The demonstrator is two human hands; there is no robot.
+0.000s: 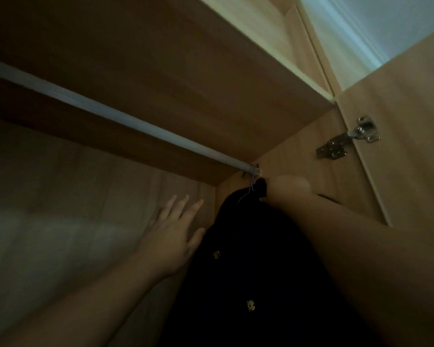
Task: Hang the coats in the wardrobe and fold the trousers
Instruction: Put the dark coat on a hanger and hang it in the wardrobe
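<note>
A: Where is the coat [256, 259]?
B: It hangs on a hanger [252, 182] at the far right end of the rail [110, 116], close beside the right wall [298, 156].
A: And the hands?
B: The left hand [172, 236] is flat, fingers straight, touching the coat's left edge. The right hand [290, 187] is near the collar; its grip I cannot tell.
A: Free room?
B: Left along the rail, under the shelf [161, 71].
</note>
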